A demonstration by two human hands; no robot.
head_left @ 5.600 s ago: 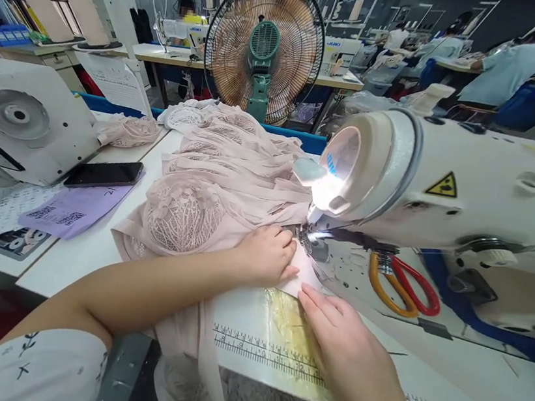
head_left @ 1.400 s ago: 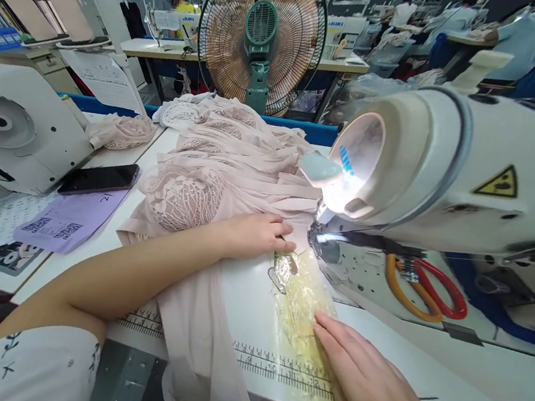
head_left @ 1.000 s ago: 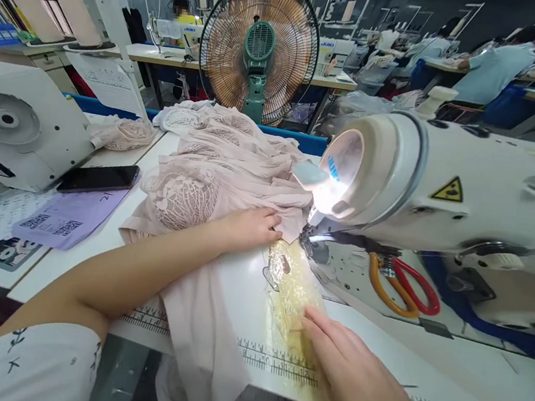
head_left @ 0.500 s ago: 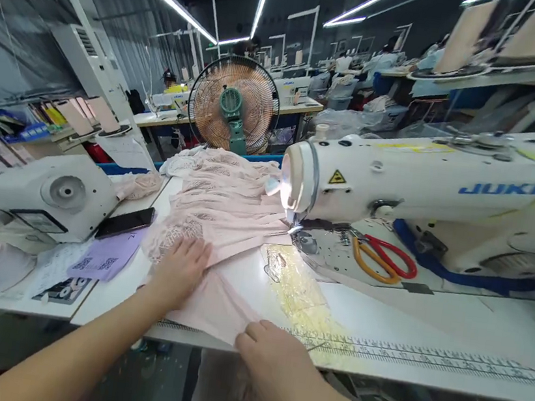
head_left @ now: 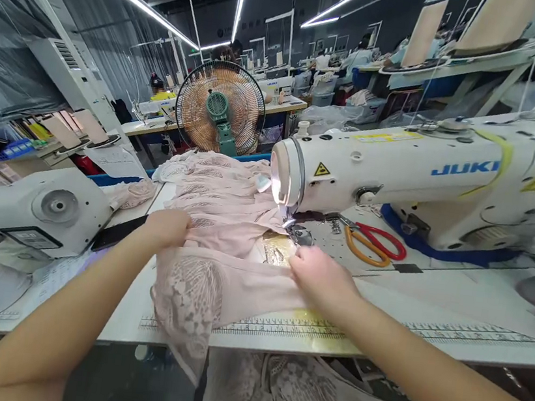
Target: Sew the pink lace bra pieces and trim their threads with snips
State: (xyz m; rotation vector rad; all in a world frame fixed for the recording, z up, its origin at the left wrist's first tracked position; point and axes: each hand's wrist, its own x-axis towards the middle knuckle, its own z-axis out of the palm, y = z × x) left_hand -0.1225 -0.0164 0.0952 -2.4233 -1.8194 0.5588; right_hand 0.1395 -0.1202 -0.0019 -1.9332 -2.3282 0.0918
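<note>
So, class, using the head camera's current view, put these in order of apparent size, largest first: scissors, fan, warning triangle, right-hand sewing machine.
1. Right-hand sewing machine
2. Fan
3. Scissors
4. Warning triangle

No two look alike in size here.

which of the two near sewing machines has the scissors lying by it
The right-hand sewing machine, with the lit lamp at its needle; the scissors lie under its arm, unlike the left-hand one.
</note>
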